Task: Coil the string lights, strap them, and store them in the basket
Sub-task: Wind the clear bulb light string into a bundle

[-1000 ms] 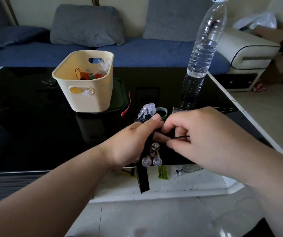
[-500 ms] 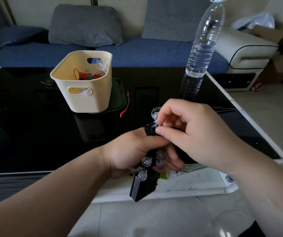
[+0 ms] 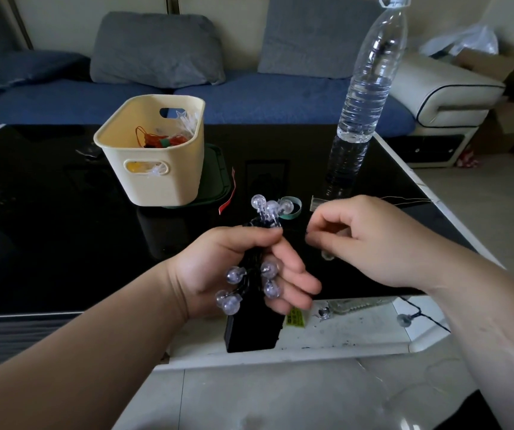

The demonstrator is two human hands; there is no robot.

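Since half a second ago the right hand [image 3: 370, 240] has come off the top of the left fist and now sits at 3 o'clock of it, apart. Left hand [image 3: 234, 268] grips the coiled lights [image 3: 266, 209] mid-frame over the table's near edge. Fingers are wrapped round the bundle, with bulbs sticking out at 12 and 6 o'clock of the fist. A black box [image 3: 254, 333] hangs below at 6. Right hand is curled narrow, thumb and forefinger pinching a strand of the lights, a bulb showing under its fingers. A loose tail with one bulb lies at 4 o'clock on the white rim. Green strap [image 3: 293, 207] is a loop on the table [image 3: 47, 228], just behind the top bulbs. Basket [image 3: 168, 178] at 11 o'clock holds other lights. Bottle [image 3: 364, 97] stands upright at 1 o'clock. Sofa [image 3: 249, 100] is behind at 12.
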